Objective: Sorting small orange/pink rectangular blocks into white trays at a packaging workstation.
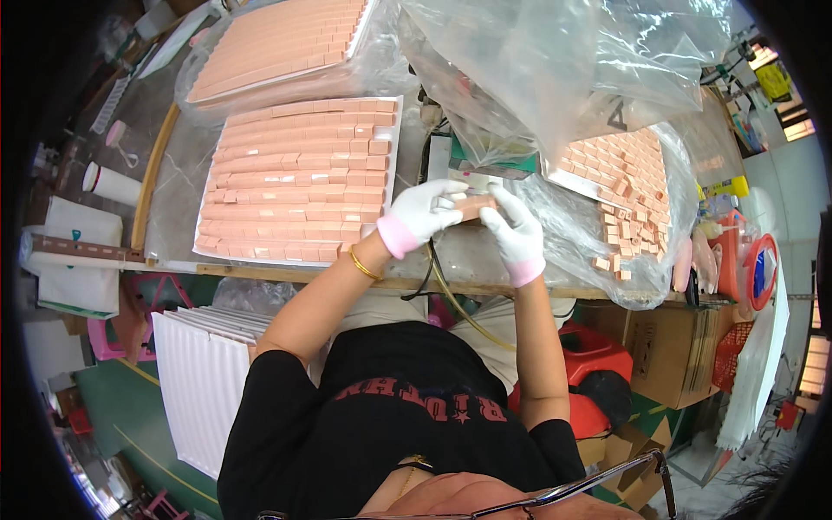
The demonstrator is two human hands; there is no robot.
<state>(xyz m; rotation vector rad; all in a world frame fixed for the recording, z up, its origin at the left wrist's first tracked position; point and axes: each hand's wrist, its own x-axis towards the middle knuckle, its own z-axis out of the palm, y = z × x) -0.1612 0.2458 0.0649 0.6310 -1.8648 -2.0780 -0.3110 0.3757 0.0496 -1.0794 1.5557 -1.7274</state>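
Observation:
Both my hands wear white gloves with pink cuffs and meet above the table's front part. My left hand pinches one end of a short row of pinkish-tan blocks. At the other end, the fingers of my right hand close on the same row. To the left lies a white tray filled with rows of the same pinkish blocks. On the right, loose pinkish blocks are heaped on clear plastic, beside more blocks in neat rows. Whether the held blocks are joined cannot be made out.
A second filled block tray sits at the back left on plastic. A large clear plastic bag hangs over the back, near a green box-like device. White corrugated trays stand below left; a red stool is below right.

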